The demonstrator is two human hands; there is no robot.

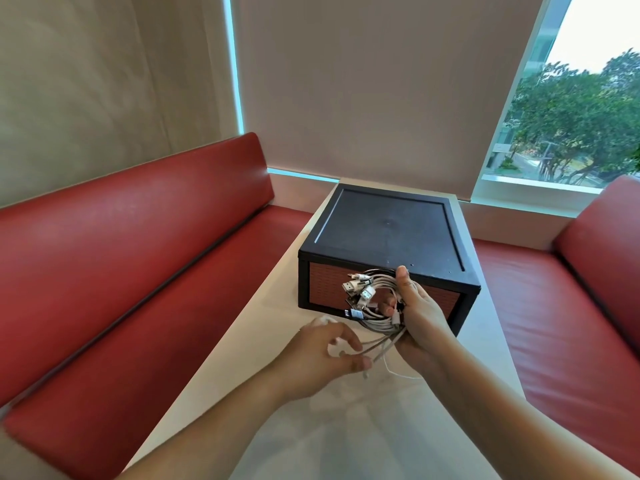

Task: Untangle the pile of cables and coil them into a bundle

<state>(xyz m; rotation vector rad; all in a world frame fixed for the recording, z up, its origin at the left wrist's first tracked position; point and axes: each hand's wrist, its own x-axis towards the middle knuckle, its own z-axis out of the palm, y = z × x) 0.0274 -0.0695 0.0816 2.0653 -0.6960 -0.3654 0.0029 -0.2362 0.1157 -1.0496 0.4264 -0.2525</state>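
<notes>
Coiling looked mostly done, tbh. Left hand (332, 348) had its grip curled round the loose tails (381, 346) trailing just below the other grip. Cables (372, 299) sat looped, plugs bunched, clamped tight in the right hand (420, 315). Only those tails seemed left to wind in.

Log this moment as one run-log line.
stage: coiling | right hand grips cable coil | left hand pinches loose cable ends | black box behind, on white table

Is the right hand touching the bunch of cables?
Touching. The head view shows the right hand gripping the coiled cable bundle, thumb over the top and fingers curled through the loop.
</notes>
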